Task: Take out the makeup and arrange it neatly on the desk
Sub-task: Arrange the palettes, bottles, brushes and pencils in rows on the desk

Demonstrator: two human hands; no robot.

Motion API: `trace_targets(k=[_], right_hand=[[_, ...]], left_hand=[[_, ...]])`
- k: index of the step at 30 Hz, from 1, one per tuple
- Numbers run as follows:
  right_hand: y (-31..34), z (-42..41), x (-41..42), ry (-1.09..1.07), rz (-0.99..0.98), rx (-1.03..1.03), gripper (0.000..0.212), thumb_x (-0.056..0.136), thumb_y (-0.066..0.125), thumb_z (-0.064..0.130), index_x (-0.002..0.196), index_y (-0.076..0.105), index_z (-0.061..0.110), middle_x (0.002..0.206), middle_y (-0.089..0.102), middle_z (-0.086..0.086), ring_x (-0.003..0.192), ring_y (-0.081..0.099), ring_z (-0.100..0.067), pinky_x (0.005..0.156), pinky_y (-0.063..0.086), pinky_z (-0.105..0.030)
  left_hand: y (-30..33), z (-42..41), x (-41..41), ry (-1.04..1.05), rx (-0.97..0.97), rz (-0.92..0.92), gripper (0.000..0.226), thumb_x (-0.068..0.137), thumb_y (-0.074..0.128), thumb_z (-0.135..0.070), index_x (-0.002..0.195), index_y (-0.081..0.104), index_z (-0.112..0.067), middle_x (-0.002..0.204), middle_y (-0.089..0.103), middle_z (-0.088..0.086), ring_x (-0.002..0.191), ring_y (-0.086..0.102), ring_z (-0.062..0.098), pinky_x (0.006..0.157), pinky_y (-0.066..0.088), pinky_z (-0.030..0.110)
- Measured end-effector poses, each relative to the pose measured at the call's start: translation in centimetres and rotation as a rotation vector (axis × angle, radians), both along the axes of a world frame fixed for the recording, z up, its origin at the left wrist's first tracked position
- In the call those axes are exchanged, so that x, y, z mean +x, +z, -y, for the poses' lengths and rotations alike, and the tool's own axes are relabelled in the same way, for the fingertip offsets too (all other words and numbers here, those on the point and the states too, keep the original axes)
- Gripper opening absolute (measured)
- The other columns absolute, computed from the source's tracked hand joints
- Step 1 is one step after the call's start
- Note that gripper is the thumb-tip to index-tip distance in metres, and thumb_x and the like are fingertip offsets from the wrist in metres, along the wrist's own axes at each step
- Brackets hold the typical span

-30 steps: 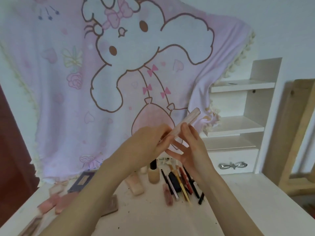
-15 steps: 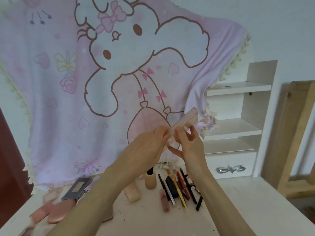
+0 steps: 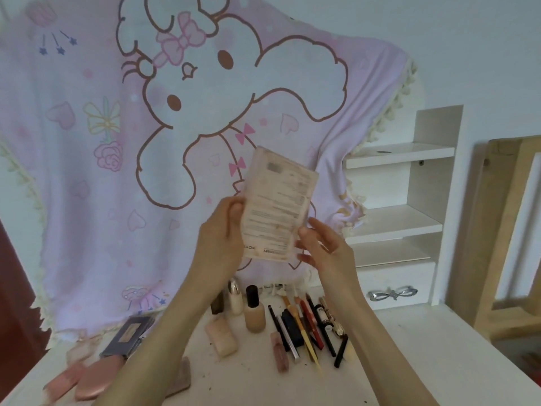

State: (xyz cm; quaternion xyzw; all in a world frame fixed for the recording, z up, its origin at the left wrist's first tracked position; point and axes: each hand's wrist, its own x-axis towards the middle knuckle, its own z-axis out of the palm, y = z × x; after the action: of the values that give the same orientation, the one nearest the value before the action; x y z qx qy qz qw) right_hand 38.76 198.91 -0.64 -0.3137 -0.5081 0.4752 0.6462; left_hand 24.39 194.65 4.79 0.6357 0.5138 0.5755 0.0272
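I hold a flat palette (image 3: 278,206) up in front of me with both hands.

My left hand (image 3: 219,244) grips its left edge, with the thumb on the front near the lower corner, and my right hand (image 3: 325,250) pinches its lower right edge, the other fingers loose behind it. The palette is above the surface (image 3: 409,361), not touching it, and its printed back side faces me; the text is too small to read. Under my hands a foundation bottle (image 3: 254,312) stands upright, with a small pale bottle (image 3: 235,297) just beside it on the left. To the right of them, pencils and brushes (image 3: 307,326) lie close together in a row. A dark palette (image 3: 128,335) and pink cases (image 3: 85,379) lie at the left. A pink blanket (image 3: 87,171) hangs behind, and white shelves (image 3: 401,183) stand at the right.
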Motion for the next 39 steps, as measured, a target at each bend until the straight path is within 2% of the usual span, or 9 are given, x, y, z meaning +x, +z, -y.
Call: trace_targets(k=[4,8,13,17,20,25,30,33,39], right_hand=[[-0.2,0.1,0.0,0.098,0.094,0.028,0.017,0.088,0.061,0.019,0.104,0.066,0.018,0.091,0.073,0.003,0.083,0.068,-0.011,0.07,0.054,-0.02],[0.2,-0.1,0.6,0.008,0.146,0.086,0.015,0.087,0.061,0.013,0.098,0.066,0.021,0.091,0.072,0.003,0.082,0.066,-0.011,0.067,0.055,-0.022],[1.3,-1.0,2.7,-0.108,0.481,0.299,0.021,0.083,0.067,0.015,0.099,0.064,0.029,0.094,0.063,0.019,0.088,0.057,0.006,0.074,0.044,-0.008],[1.7,-0.9,2.5,-0.088,0.584,0.437,0.024,0.082,0.069,0.014,0.093,0.062,0.033,0.093,0.062,0.018,0.086,0.056,0.009,0.076,0.042,-0.009],[1.6,-0.9,2.1,-0.097,0.361,0.314,0.033,0.08,0.07,0.025,0.11,0.059,0.032,0.111,0.06,0.016,0.104,0.054,0.004,0.091,0.045,-0.021],[0.9,-0.6,0.9,0.257,-0.029,-0.101,0.12,0.042,0.072,0.074,0.144,0.029,0.028,0.14,0.042,0.006,0.126,0.043,-0.015,0.107,0.037,-0.043],[1.0,-1.2,-0.1,0.285,-0.297,-0.039,0.1,0.064,0.064,0.041,0.148,0.015,0.018,0.133,0.052,-0.011,0.122,0.053,-0.028,0.106,0.038,-0.047],[1.0,-1.2,0.2,0.227,-0.265,0.016,0.105,0.061,0.067,0.043,0.148,0.015,0.02,0.133,0.05,-0.011,0.121,0.054,-0.026,0.104,0.041,-0.049],[-0.2,-1.7,1.2,0.164,-0.122,0.076,0.109,0.059,0.075,0.05,0.148,0.017,0.029,0.14,0.043,-0.018,0.12,0.054,-0.027,0.099,0.046,-0.048]], left_hand=[[-1.8,-0.9,-1.0,-0.138,-0.146,0.413,0.03,0.101,0.031,-0.021,0.111,0.058,-0.015,0.105,0.067,0.001,0.099,0.064,0.016,0.085,0.053,0.038],[-2.5,-1.4,-1.3,-0.246,-0.182,0.629,0.027,0.098,0.041,-0.014,0.123,0.048,-0.02,0.116,0.063,0.004,0.104,0.062,0.019,0.086,0.051,0.033],[-2.1,-1.2,-2.1,0.113,0.104,-0.075,0.079,0.082,0.067,-0.031,0.142,0.015,-0.032,0.144,0.028,0.001,0.13,0.032,0.015,0.104,0.027,0.03],[-0.7,-1.2,-1.8,0.142,0.035,-0.592,0.032,0.087,0.06,-0.036,0.117,0.059,-0.026,0.112,0.061,-0.008,0.109,0.052,0.014,0.094,0.027,0.023],[-0.6,-1.4,-1.2,0.109,0.036,-0.506,0.02,0.089,0.058,-0.029,0.107,0.065,-0.021,0.099,0.062,-0.009,0.093,0.055,0.011,0.08,0.036,0.022],[-1.1,-1.1,0.2,0.155,0.209,-0.427,0.015,0.086,0.063,-0.023,0.099,0.065,-0.016,0.094,0.066,-0.005,0.079,0.051,0.009,0.072,0.039,0.024],[-1.8,-0.8,1.4,0.075,0.229,-0.382,0.011,0.085,0.064,-0.023,0.096,0.065,-0.021,0.09,0.065,-0.012,0.076,0.056,0.005,0.071,0.042,0.016],[-1.4,-0.4,1.3,-0.154,0.024,-0.245,0.018,0.083,0.065,-0.03,0.088,0.055,-0.044,0.086,0.063,-0.027,0.087,0.057,-0.008,0.072,0.041,0.003],[-0.6,-1.0,0.5,-0.448,-0.225,-0.246,0.026,0.086,0.062,-0.027,0.102,0.061,-0.046,0.103,0.064,-0.03,0.099,0.058,-0.01,0.084,0.041,0.003]])
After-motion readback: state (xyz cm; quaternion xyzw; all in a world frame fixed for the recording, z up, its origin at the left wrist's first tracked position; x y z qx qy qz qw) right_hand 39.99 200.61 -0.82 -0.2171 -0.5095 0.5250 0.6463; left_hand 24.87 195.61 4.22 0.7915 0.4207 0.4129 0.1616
